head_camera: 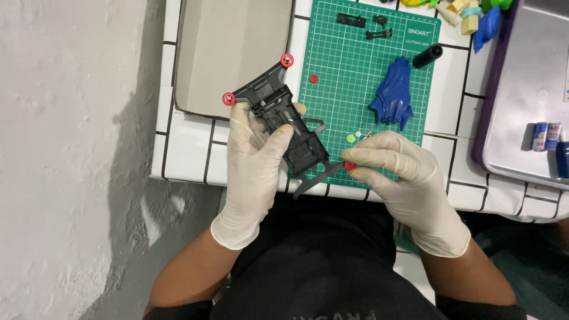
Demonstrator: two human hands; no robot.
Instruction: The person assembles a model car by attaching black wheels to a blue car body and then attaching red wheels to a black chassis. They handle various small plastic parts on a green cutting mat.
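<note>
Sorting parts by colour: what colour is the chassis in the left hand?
Black chassis, with red rollers; head view.

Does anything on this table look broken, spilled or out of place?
Nothing looks broken or spilled. The left hand holds a black chassis; the right hand pinches a small red part at its end. One red roller lies loose on the green mat, beside a blue shell.
</note>
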